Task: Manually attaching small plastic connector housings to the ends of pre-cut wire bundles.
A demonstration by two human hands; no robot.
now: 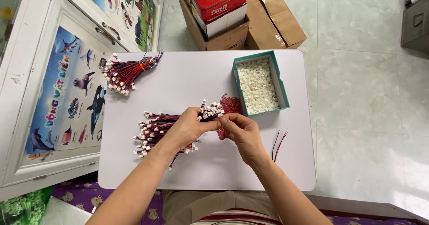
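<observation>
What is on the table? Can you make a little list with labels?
Left hand: grips a wire bundle with white plugs
Right hand: pinches at that bundle's end
Loose wires: under the left hand
Tied bundle: far left corner
Green box: full of white connectors
Red rubber bands: beside the box
Two spare wires: near the right hand

Left hand gripped a bunch of red-and-black wire leads with white plugs, just left of the green box's near corner. Right hand pinched at the bunch's plug ends. Box held small white connectors. Red rubber bands lay against its left wall. Tied wire bundle lay well left of the box; two loose wires lay nearer the person than the box.
</observation>
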